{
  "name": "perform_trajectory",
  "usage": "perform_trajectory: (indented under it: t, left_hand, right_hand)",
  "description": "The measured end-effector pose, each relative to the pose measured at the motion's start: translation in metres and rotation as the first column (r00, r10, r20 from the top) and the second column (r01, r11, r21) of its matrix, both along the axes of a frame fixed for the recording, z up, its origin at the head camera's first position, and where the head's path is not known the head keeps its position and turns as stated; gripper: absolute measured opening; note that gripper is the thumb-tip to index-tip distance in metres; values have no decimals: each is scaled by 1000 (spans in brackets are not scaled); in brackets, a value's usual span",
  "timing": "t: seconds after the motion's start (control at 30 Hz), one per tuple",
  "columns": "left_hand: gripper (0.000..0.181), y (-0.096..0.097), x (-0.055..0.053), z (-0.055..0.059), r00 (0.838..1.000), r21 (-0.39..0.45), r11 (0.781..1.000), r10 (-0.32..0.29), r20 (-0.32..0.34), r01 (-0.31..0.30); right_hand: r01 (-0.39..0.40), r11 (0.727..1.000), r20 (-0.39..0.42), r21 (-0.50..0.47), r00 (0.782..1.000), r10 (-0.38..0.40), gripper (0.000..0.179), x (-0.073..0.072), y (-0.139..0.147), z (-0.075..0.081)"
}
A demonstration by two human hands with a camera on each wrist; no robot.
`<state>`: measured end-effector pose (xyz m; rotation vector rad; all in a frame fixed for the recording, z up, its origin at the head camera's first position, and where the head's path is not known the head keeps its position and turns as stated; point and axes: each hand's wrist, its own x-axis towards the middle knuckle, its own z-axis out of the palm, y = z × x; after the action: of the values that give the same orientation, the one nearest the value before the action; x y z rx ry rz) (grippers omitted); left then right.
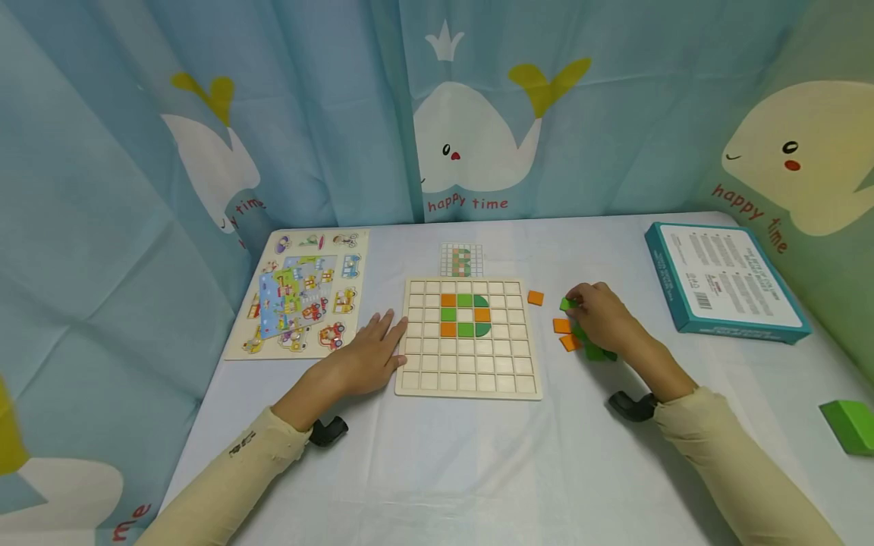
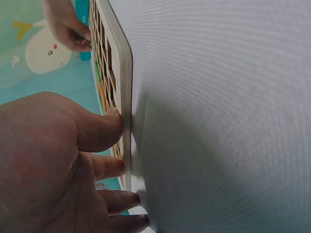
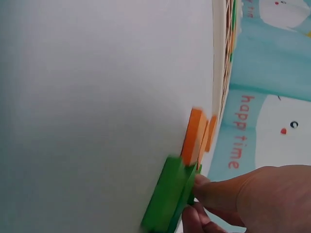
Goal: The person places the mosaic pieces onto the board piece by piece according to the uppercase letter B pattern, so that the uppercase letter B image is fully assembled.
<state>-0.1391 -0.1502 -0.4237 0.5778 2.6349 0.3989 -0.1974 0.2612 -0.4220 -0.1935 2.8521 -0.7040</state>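
Observation:
A wooden grid board [image 1: 467,371] lies mid-table with orange and green square tiles and dark green rounded tiles set in its upper cells. My left hand [image 1: 372,355] rests at the board's left edge, fingers spread; in the left wrist view its thumb [image 2: 104,131] touches the rim. To the right of the board, my right hand [image 1: 604,315] pinches a small green tile [image 1: 566,304] at its fingertips. Under and beside that hand lie loose orange tiles [image 1: 562,326] and green tiles [image 1: 595,353], partly hidden by it. Another orange tile [image 1: 536,298] sits close to the board.
A small pattern card [image 1: 461,260] lies behind the board. At the left is a picture puzzle board [image 1: 239,345] with a colourful picture card [image 1: 273,307] on it. A teal box [image 1: 744,334] stands at the back right, and a green block [image 1: 850,427] at the right edge.

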Motion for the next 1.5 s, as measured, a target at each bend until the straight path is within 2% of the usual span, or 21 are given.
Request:
perform_trajectory:
  t: [0.17,0.33,0.43,0.57,0.73,0.83,0.97,1.1,1.13,1.33,1.5]
  left_hand:
    - [68,1,0,-3,1000,18,1000,-2,2,2]
    - [70,2,-1,-2,1000,-5,1000,-8,6,8]
    - [70,1,-2,-5,1000,9,1000,-3,6,3]
    - [70,-3,-5,-16,1000,41,999,-1,-12,1]
    - [72,-6,-11,-31,999,43,999,-1,-37,2]
    - [72,-6,-14,-34,999,34,999,-4,-33,5]
    - [70,-6,-12,-30,999,30,999,-16,-37,17]
    - [69,-3,-7,-16,1000,33,999,-16,-24,17]
    - [69,-3,-7,-16,999,38,999,-19,-29,20]
    - [70,-3,-6,-13,999,28,999,-21,-36,22]
    - [70,-2,-3,-5,1000,29,999,-12,-11,12]
  right_hand:
    - [-4,1000,7,-14,1000,4,34,3,-14,5]
    - [-73,996,-64,-48,996,69,30,11,-40,11]
    - [-171,983,-128,-64,978,162,26,19,-60,11]
    - [-286,956,-171,-59,947,273,25,30,-88,8]
    - [-364,930,-166,-53,921,352,25,39,-120,5]
    - [-381,923,-174,-56,914,367,24,42,-135,4]
    - [-383,924,-190,-22,909,372,17,44,-150,0]
    - [-376,926,-214,21,904,371,10,47,-159,-4]
    - [-374,927,-226,27,901,370,9,48,-160,-5]
    - [-386,922,-281,33,881,380,10,51,-162,-5]
    - [-410,912,-260,19,878,401,14,52,-157,-2]
